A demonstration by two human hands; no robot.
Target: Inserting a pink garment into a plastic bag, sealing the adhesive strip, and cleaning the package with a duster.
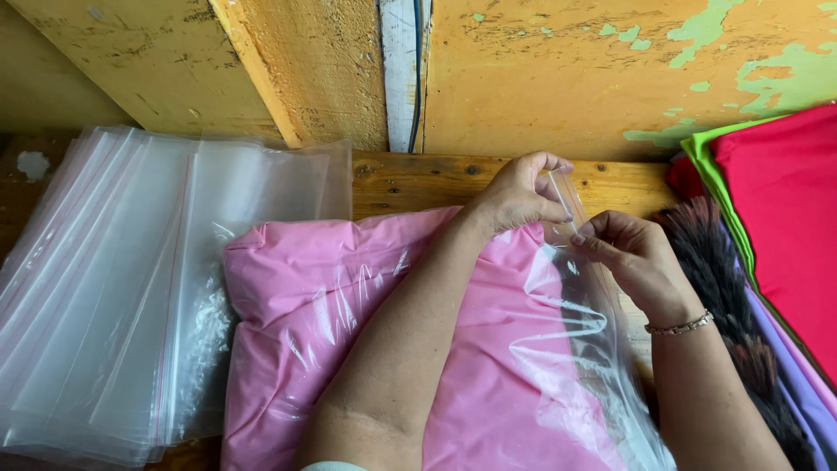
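Clear bag [558, 349] mouth pinched between hands [575, 228], seal hidden.

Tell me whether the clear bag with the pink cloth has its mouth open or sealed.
Cannot tell for sure. Both hands, left hand and right hand, pinch the clear bag at its mouth edge, hiding the strip.

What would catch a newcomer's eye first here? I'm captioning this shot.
The folded pink fabric in a clear plastic bag fills the centre. Above it, the left hand and right hand pinch the bag's open edge. A stack of empty clear plastic bags lies at left.
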